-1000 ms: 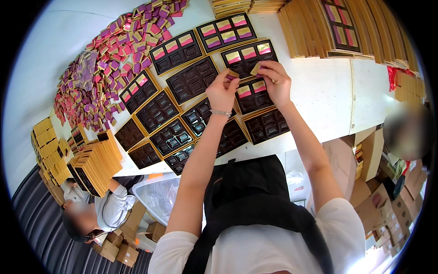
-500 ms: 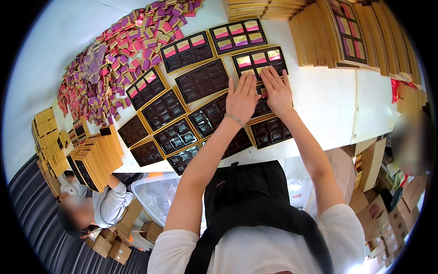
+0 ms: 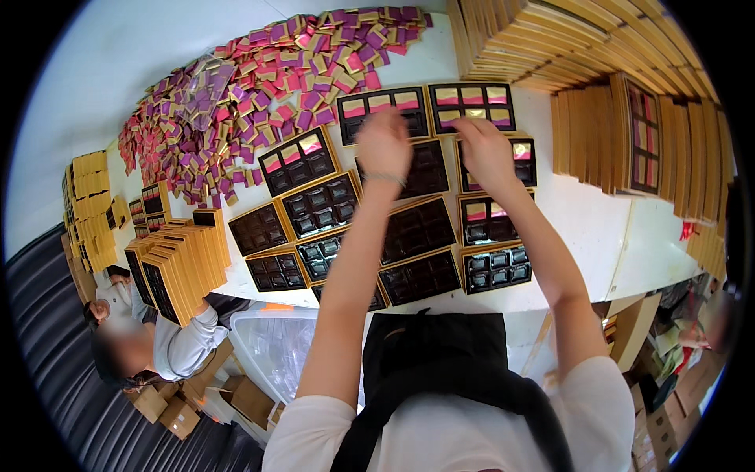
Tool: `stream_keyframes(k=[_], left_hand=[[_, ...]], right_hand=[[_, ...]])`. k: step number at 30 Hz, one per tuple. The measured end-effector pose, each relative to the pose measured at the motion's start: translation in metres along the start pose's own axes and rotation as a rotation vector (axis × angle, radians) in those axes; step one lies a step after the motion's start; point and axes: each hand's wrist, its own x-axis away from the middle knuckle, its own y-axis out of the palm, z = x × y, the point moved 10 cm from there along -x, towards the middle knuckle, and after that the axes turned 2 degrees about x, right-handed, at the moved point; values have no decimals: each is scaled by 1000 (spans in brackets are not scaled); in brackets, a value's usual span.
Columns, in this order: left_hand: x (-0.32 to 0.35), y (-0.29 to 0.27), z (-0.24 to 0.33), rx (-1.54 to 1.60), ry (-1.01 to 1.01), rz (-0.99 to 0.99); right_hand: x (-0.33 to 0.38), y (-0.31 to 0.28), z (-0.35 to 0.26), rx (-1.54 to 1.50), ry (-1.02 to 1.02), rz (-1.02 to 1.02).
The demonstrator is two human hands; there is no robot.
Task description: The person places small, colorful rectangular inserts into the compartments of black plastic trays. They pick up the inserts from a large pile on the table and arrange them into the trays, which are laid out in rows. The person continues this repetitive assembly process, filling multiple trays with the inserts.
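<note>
My left hand (image 3: pixel 384 149) is over a black compartment tray (image 3: pixel 417 122) whose far row holds pink-and-gold wrapped squares; motion smears its fingers. My right hand (image 3: pixel 486 151) has its fingertips drawn together at the near edge of a filled tray (image 3: pixel 470 96) at the far right; whatever is between them is hidden. Beneath that hand, another tray (image 3: pixel 524 169) holds wrapped squares, partly covered. Nearer me, one more tray (image 3: pixel 491 230) shows squares in its far row. To the left, a tray (image 3: pixel 297 163) has squares along its far row. Several dark trays (image 3: pixel 417 230) show bare compartments.
A wide heap of purple, pink and gold wrapped squares (image 3: pixel 259 86) spreads across the far left of the white table (image 3: pixel 586 224). Gold-edged boxes (image 3: pixel 594 130) stand in rows at the right, with another stack (image 3: pixel 185 263) at the left. Another person (image 3: pixel 185 346) is at the lower left.
Both hands have lifted off the right-hand trays, where they lay flat with fingers extended, and come apart. The view has shifted, so the trays appear farther right and lower.
</note>
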Motion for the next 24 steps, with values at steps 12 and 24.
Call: stream_keyframes(k=[12, 24], left_hand=[[-128, 56, -87, -372, 144, -208], [-122, 33, -79, -15, -47, -171]], right_hand=[[-178, 145, 2, 14, -118, -177], [-140, 69, 18, -221, 70, -39]])
